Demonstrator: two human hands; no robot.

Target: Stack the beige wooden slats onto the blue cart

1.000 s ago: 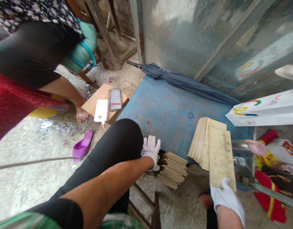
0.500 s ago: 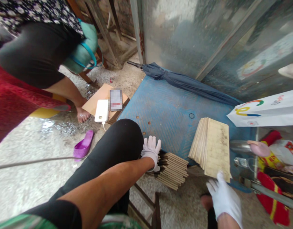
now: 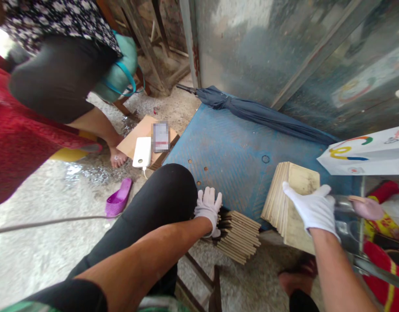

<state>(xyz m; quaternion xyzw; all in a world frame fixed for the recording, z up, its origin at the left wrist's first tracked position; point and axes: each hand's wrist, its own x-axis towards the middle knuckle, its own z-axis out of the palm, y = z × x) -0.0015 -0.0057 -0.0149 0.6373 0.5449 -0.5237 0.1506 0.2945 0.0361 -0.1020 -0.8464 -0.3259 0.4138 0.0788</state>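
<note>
My left hand (image 3: pixel 209 208), in a white glove, is at the near end of a stack of thin tan boards (image 3: pixel 240 238). Its fingers lie on one side and the thumb on the other, holding that end; the palm contact is hidden. My right hand (image 3: pixel 312 208), also gloved, is spread across the top of a fanned stack of pale yellowish boards (image 3: pixel 292 225). Thumb and fingers are wide apart, near opposite edges of the top board. This pale stack lies at the near right of the blue table (image 3: pixel 232 147), slightly overhanging.
A folded dark umbrella (image 3: pixel 251 115) lies along the table's far edge. To the right are a white paper bag (image 3: pixel 375 151) and a pink-topped object (image 3: pixel 368 208). A white power bank (image 3: pixel 142 151) and a phone (image 3: pixel 161 136) rest on cardboard. Another person's leg (image 3: pixel 102 125) is at left.
My right hand has moved up from below the pale stack to lie over its top board. My left hand keeps its place at the tan stack. The view has shifted slightly.
</note>
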